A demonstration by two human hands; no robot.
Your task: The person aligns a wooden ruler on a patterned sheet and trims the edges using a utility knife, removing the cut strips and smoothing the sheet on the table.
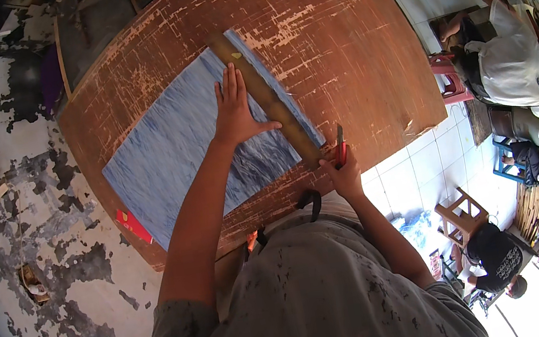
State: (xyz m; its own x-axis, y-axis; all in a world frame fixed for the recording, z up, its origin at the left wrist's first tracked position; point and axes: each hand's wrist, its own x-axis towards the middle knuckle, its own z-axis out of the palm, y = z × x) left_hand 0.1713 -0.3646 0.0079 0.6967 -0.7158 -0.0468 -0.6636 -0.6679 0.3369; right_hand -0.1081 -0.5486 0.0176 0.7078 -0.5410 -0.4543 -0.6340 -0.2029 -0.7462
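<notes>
A blue sheet with a streaky, wavy pattern (164, 146) lies on the worn brown tabletop (356, 49). Across its right part runs a long brownish straightedge (267, 98), leaving a narrow strip of the sheet showing on its far side. My left hand (235, 114) rests flat on the sheet, fingers stretched out and thumb apart, with fingertips and thumb at the straightedge's left edge. In my right hand (347, 176) is a red utility knife (341, 150), its blade end pointing away from me. That hand's fingers are at the straightedge's near end.
Under the sheet's left edge, a flat red item (132, 225) lies on the table. A wooden stool (462, 215) stands on the tiled floor at lower right. Two people sit off to the right, one in a white shirt (514, 63), one in a black shirt (498, 256).
</notes>
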